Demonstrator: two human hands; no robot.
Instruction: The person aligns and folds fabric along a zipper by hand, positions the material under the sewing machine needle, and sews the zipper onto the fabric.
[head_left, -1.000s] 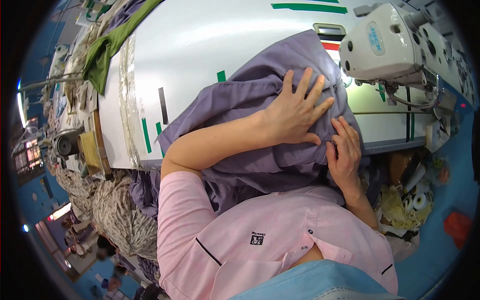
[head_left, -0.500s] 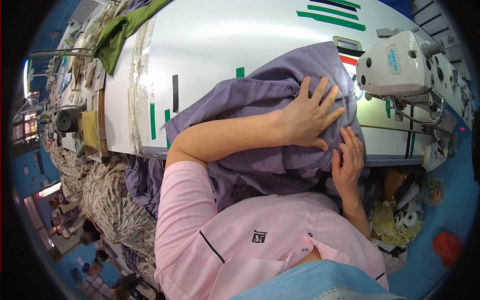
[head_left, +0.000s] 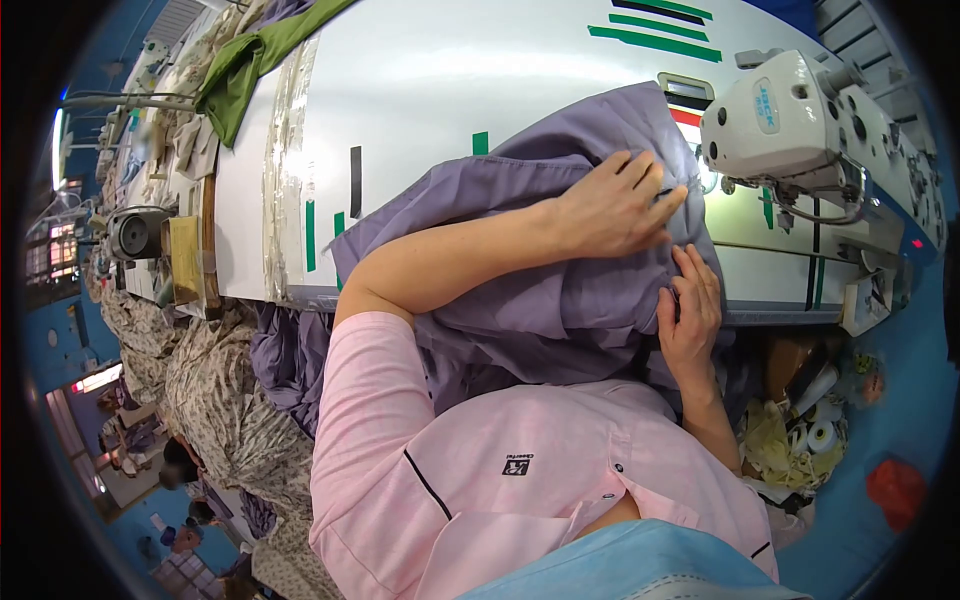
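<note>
A purple fabric piece (head_left: 520,195) with a stitched seam lies across the white sewing table, its folds hanging over the front edge. My left hand (head_left: 615,207) rests on top of it with bent, drawn-in fingers gripping the cloth; the fingertips are partly hidden. Closer to my body, my right hand (head_left: 692,315) touches the right part of the cloth, fingers extended and thumb apart. Just right of the fabric's edge stands the white sewing machine head (head_left: 770,115), its lamp lighting the cloth beside the needle area.
Green tape strips (head_left: 655,43) mark the white table (head_left: 420,80). A green cloth (head_left: 235,85) lies at the far left. Patterned fabric (head_left: 215,385) is heaped left of my body. Thread spools (head_left: 822,436) and scraps sit below the table at right.
My left hand has gone from flat with spread fingers to curled fingers on the fabric. My right hand has shifted slightly up and left. The whole view has moved a little.
</note>
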